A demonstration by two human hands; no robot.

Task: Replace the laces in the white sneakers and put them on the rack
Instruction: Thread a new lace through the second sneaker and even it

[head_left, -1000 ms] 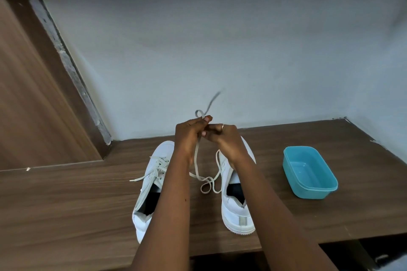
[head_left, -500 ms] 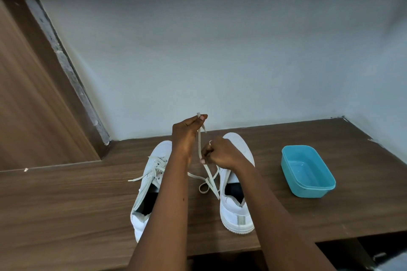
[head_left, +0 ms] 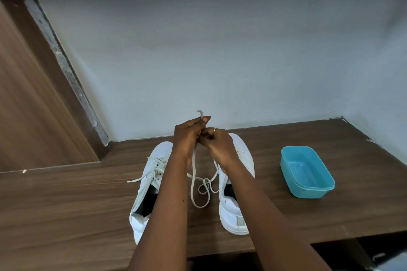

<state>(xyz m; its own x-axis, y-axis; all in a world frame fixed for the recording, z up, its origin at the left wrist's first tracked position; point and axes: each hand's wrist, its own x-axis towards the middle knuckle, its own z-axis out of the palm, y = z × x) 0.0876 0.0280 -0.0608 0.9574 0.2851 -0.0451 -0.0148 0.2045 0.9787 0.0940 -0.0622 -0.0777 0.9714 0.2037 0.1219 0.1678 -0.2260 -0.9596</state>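
- Brown wood-grain shelf (head_left: 66,204) set in a recess, backed by a pale wall (head_left: 220,61), with a wooden panel (head_left: 33,116) slanting along the left.
- On the shelf, close to the front edge: two white sneakers side by side, a gap between them, both standing on their soles.
- Laced sneaker (head_left: 158,160), under the left forearm: toe toward the wall, heel toward the near edge, long axis running front to back with the heel swung a little leftward. Loose end (head_left: 136,180) of its lacing trailing left across the wood.
- Second sneaker (head_left: 242,156), under the right forearm: also toe to the wall and heel at the near edge, long axis almost straight front to back.
- Left hand (head_left: 187,136) up above the toes, thumb and fingers pinching a pale lace (head_left: 193,174), with its short tip poking past the thumb and curling over.
- Right hand (head_left: 218,145) touching the left, fingers curled round the same lace just below, a ring (head_left: 214,130) on one finger.
- Lace hanging roughly vertical from both hands, ending in slack loops on the wood between the sneakers, one strand leading toward the second sneaker.
- Blue tub (head_left: 308,192) to the right, well apart from the sneakers, open side up.
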